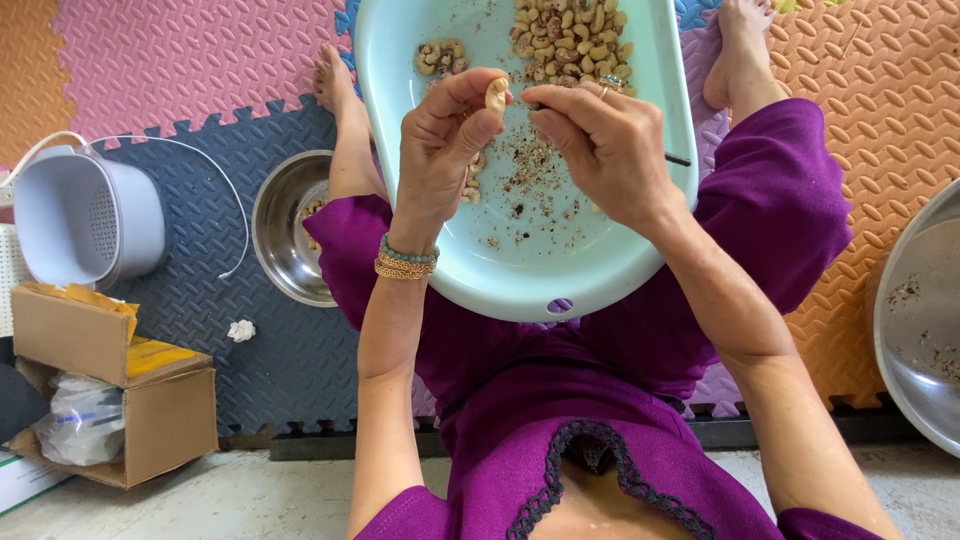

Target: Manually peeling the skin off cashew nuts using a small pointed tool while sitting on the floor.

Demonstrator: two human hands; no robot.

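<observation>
Now the left hand [440, 150] pinches a pale cashew [496, 94] between thumb and fingertips, held above the middle of the tub [560, 270] resting on the lap. Just beside it, the right hand [600, 150] is closed around a thin dark tool [678, 159], its tip near the nut. Peel bits [530, 175] litter the tub's centre; a heap of nuts [570, 40] lies at its far edge, a smaller clump [440, 56] toward the far left. A steel bowl [285, 230] sits on the mat [200, 280] left of the knee.
</observation>
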